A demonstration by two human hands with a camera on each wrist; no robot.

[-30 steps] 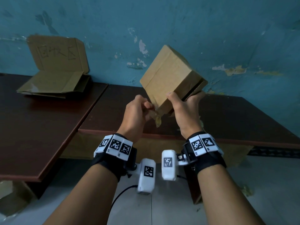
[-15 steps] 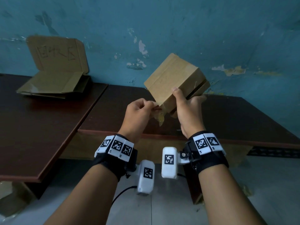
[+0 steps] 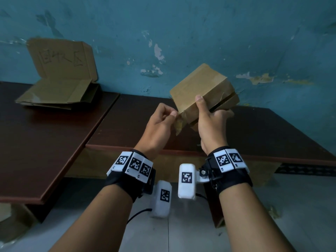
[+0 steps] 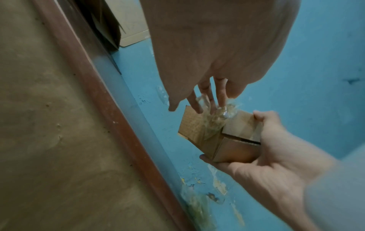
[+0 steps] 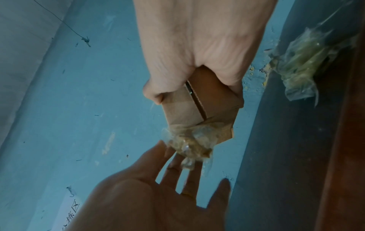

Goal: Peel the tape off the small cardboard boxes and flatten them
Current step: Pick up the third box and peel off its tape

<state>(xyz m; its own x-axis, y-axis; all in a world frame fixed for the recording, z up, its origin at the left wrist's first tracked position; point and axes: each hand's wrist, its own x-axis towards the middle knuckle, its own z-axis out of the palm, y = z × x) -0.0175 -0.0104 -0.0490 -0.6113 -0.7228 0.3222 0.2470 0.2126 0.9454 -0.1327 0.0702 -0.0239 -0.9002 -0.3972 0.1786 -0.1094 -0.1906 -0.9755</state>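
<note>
We have tipped the box (image 3: 203,91) lower and flatter than a second ago, above the surface (image 3: 254,131). Our right hand (image 3: 211,124) grips it; our left hand (image 3: 160,122) pinches the crumpled tape (image 3: 179,124), now partly lifted off the box's near corner.

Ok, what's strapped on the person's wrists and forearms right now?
Both forearms are bare, with no sleeves. Each wrist wears a black strap: the left wrist band and right wrist band carry white blocks printed with black square-code markers. A white camera pod hangs inside each wrist, left pod trailing a black cable, right pod on a screwed bracket.
</note>
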